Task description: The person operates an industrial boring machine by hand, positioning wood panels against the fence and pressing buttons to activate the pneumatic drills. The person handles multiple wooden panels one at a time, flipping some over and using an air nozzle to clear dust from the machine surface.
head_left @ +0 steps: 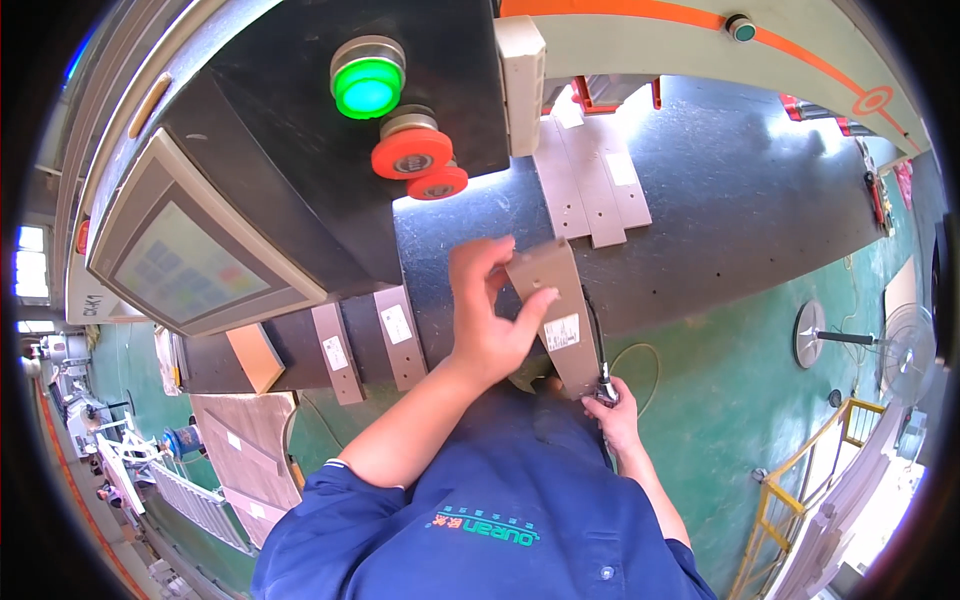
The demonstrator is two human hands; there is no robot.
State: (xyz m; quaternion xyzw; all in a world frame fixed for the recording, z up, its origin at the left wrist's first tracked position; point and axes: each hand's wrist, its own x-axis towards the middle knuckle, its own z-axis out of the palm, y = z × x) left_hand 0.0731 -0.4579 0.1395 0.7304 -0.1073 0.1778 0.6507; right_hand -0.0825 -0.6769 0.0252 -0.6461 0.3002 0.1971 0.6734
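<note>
My left hand grips a narrow taupe panel near its upper end, with the thumb over its face and fingers curled at its left edge. The panel has small holes and a white label, and slants toward my body. At its lower right, my right hand is closed on a black-and-metal air gun, whose slim dark nozzle runs up along the panel's right side. Behind the panel lies a dark machine bed with more taupe panels on it.
A control panel has a screen, green button and red buttons. Labelled strips and an orange board rest along the bed's left edge. A pallet of boards stands left. A pedestal fan and yellow railing stand right.
</note>
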